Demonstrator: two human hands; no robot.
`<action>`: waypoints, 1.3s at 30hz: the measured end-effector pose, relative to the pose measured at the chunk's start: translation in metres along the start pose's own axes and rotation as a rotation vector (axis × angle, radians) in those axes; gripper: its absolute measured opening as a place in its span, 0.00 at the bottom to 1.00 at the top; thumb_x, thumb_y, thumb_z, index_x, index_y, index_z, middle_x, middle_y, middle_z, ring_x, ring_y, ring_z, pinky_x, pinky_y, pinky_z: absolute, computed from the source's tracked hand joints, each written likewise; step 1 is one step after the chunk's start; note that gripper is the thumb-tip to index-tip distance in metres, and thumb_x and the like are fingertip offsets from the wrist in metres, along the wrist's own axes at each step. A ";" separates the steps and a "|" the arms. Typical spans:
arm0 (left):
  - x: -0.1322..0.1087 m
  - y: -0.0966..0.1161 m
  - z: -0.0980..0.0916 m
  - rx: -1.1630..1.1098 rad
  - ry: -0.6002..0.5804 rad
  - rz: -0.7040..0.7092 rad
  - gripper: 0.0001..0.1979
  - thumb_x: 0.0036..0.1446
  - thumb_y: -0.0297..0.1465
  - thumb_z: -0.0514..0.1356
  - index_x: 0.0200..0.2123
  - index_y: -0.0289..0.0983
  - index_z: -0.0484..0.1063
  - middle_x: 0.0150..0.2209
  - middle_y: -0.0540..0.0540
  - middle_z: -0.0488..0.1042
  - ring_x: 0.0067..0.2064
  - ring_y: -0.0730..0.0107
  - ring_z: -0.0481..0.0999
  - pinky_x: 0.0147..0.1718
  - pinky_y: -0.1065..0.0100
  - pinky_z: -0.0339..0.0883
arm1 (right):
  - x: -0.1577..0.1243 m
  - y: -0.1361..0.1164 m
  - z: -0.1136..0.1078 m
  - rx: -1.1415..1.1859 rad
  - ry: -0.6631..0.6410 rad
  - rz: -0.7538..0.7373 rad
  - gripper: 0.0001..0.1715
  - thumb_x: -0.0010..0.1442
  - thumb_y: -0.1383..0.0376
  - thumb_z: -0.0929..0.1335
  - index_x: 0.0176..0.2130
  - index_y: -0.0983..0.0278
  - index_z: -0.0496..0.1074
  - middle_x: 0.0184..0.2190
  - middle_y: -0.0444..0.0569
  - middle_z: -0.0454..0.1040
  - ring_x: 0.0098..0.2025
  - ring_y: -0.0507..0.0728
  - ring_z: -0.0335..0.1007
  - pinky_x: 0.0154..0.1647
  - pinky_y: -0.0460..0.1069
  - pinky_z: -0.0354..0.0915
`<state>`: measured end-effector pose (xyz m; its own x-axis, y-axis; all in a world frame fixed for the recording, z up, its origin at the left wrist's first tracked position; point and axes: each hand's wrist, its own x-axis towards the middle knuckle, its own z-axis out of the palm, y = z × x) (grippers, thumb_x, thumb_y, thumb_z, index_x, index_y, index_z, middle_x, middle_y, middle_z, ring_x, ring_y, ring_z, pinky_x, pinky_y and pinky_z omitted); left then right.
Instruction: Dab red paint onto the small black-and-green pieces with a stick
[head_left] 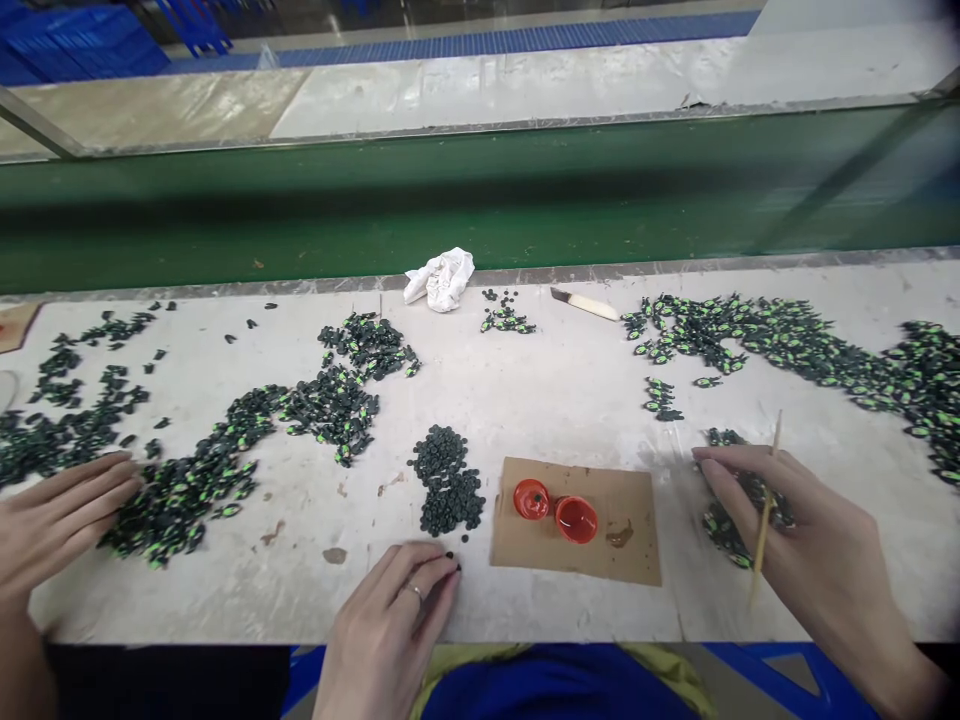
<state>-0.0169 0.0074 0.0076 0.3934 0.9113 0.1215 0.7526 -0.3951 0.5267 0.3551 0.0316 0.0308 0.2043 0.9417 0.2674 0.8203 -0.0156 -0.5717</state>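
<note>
My left hand (390, 620), with a ring on one finger, pinches a small black piece (451, 557) between thumb and fingertip. Just beyond it lies a pile of small dark discs (452, 500). Between my hands a cardboard sheet (637, 500) carries two red caps, a left cap (531, 484) and a right cap (592, 512), with shiny liquid in them. My right hand (810, 550) grips a thin wooden stick (763, 530), slanted with one end up. Under its fingers is a small heap of black-and-green parts (720, 530), partly hidden by the hand.
Another person's hand (67, 510) rests by a black-and-green pile (195, 490) at left. More such parts (795, 345) spread along the right. A crumpled white tissue (442, 282) and a pale-handled brush (589, 304) lie near the back edge, before a green belt (480, 200).
</note>
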 end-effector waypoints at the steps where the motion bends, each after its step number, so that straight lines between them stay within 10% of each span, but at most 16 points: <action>1: 0.000 0.001 0.000 0.011 0.002 -0.005 0.08 0.67 0.23 0.62 0.47 0.40 0.72 0.43 0.46 0.77 0.43 0.68 0.81 0.43 0.70 0.74 | -0.001 -0.002 0.000 0.011 -0.004 0.000 0.11 0.69 0.55 0.69 0.40 0.58 0.78 0.40 0.47 0.81 0.38 0.60 0.77 0.41 0.53 0.69; 18: 0.004 -0.001 -0.004 0.119 -0.027 0.066 0.06 0.69 0.24 0.60 0.46 0.39 0.72 0.43 0.47 0.79 0.42 0.68 0.81 0.42 0.68 0.75 | -0.017 -0.018 -0.003 0.231 -0.318 -0.041 0.22 0.81 0.60 0.54 0.57 0.52 0.73 0.38 0.44 0.76 0.39 0.51 0.74 0.42 0.41 0.71; 24: 0.015 -0.001 -0.010 0.342 -0.192 0.227 0.08 0.68 0.20 0.55 0.43 0.36 0.73 0.39 0.46 0.80 0.40 0.62 0.82 0.39 0.63 0.78 | -0.011 -0.045 -0.008 0.459 -0.435 0.042 0.06 0.77 0.59 0.64 0.46 0.54 0.71 0.37 0.41 0.75 0.40 0.49 0.75 0.41 0.35 0.71; 31: 0.032 0.013 -0.009 0.603 -0.303 0.371 0.19 0.49 0.07 0.53 0.34 0.30 0.79 0.32 0.40 0.81 0.32 0.54 0.83 0.28 0.59 0.80 | -0.017 -0.051 0.018 0.518 -0.285 -0.185 0.14 0.79 0.64 0.62 0.44 0.57 0.76 0.33 0.41 0.79 0.33 0.49 0.77 0.36 0.39 0.71; 39: 0.037 0.019 -0.013 0.702 -0.347 0.428 0.23 0.50 0.08 0.50 0.39 0.25 0.81 0.34 0.37 0.82 0.35 0.54 0.84 0.33 0.60 0.83 | -0.020 -0.057 0.040 0.455 -0.314 -0.323 0.17 0.80 0.68 0.58 0.41 0.62 0.72 0.32 0.45 0.72 0.31 0.52 0.66 0.32 0.45 0.63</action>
<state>0.0052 0.0346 0.0334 0.7671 0.6277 -0.1322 0.6093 -0.7775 -0.1557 0.2829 0.0273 0.0275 -0.2376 0.9299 0.2808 0.4919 0.3644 -0.7907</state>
